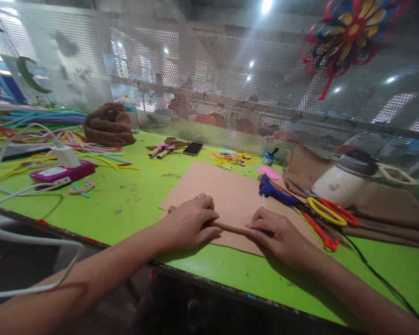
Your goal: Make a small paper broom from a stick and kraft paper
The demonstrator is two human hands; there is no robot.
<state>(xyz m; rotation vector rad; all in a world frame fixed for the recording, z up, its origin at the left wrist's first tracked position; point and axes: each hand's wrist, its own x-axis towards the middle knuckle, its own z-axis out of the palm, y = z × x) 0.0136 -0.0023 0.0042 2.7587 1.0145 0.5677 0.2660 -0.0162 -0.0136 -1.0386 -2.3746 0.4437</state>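
left hand (pixel 191 221) partly hides the brown roll (pixel 233 227)

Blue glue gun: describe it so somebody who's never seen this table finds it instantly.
On the green table, find the large tan sheet. At its right side, just beyond the right hand, lies the glue gun. Its blue body sets it apart from the yellow loop handle and red-orange handle farther right.
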